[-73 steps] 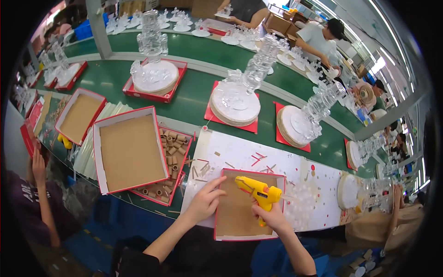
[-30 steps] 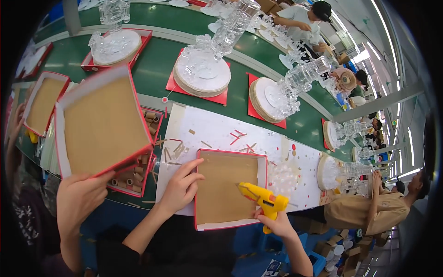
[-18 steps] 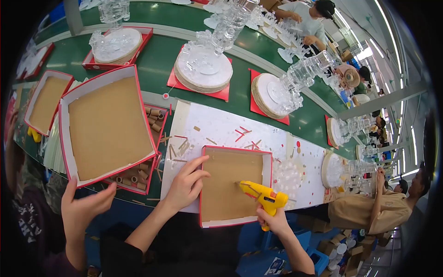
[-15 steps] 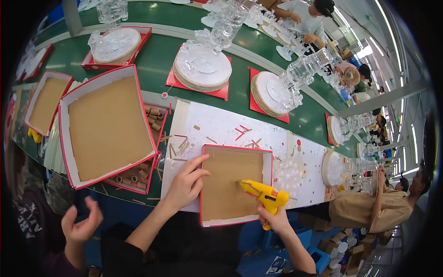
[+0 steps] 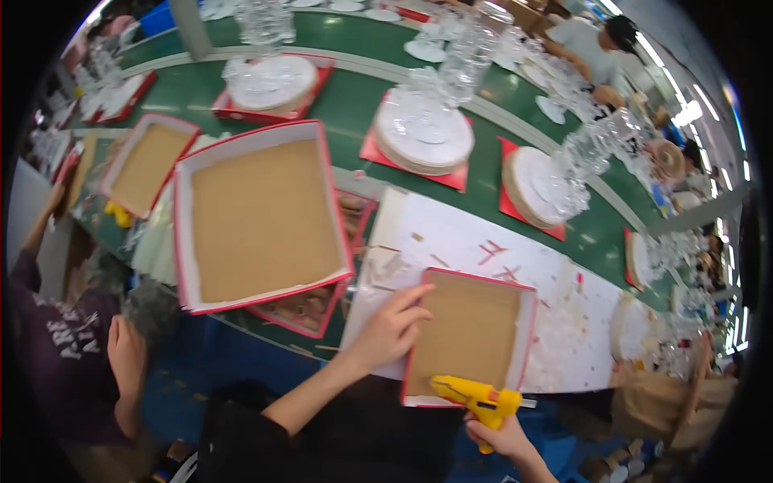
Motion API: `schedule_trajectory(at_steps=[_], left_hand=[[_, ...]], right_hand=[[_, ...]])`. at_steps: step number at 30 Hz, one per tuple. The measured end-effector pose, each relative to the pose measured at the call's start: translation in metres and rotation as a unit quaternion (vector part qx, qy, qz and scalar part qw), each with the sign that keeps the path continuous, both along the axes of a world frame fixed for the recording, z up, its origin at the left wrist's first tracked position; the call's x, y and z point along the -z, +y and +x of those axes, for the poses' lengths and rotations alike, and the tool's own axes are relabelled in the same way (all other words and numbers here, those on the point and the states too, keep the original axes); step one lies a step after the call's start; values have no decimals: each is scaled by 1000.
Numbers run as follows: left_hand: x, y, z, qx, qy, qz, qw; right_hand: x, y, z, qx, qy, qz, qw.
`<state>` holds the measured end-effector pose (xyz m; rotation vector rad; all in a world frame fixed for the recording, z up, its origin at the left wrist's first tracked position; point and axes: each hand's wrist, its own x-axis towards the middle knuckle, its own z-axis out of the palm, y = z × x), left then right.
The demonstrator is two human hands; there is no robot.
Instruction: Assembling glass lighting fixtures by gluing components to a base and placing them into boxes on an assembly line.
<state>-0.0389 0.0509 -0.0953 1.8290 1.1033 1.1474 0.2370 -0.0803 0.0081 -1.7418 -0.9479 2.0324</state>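
Observation:
My right hand (image 5: 501, 435) is wrapped round the handle of a yellow hot glue gun (image 5: 477, 396). The gun's nozzle points left over the near wall of a shallow square box (image 5: 471, 326), which has a brown cardboard bottom, white inner walls and red edges. A white stick pokes out of the gun's back end. Against the box's left wall rests my left hand (image 5: 390, 330), fingers spread and tips at the rim; its thumb is hidden. Under the box lies a white sheet (image 5: 555, 306) dotted with red and brown scraps.
A larger tray-like box (image 5: 262, 217) sits atop red boxes of cardboard tubes (image 5: 302, 310). A smaller box (image 5: 150, 165) stands farther left. Round white bases with clear plastic parts (image 5: 424, 133) line the green table (image 5: 338, 105). A co-worker's hand (image 5: 127, 354) is at left; another person (image 5: 668, 402) is at right.
The whole view has shifted, moving the scene rightward and down. My right hand has drawn the glue gun from the box's middle toward its near wall. The left hand stays at the box's left side.

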Motion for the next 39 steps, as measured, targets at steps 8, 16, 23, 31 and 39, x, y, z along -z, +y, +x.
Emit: schedule_trajectory(at_steps=[8, 16, 23, 31, 39], left_hand=[[-8, -6, -3, 10, -36, -13, 999], [-15, -1, 1, 0, -12, -24, 1000], [-11, -6, 2, -4, -8, -14, 1000], [-10, -8, 1, 2, -6, -24, 1000], [-129, 14, -11, 31, 92, 97, 991]], right_hand=[[-13, -2, -9, 13, -56, 28, 998], [-40, -14, 48, 23, -98, 85, 991], [-19, -20, 67, 37, -140, 46, 988], [-22, -30, 81, 46, -167, 86, 981], [25, 32, 166, 301, 22, 247, 921]])
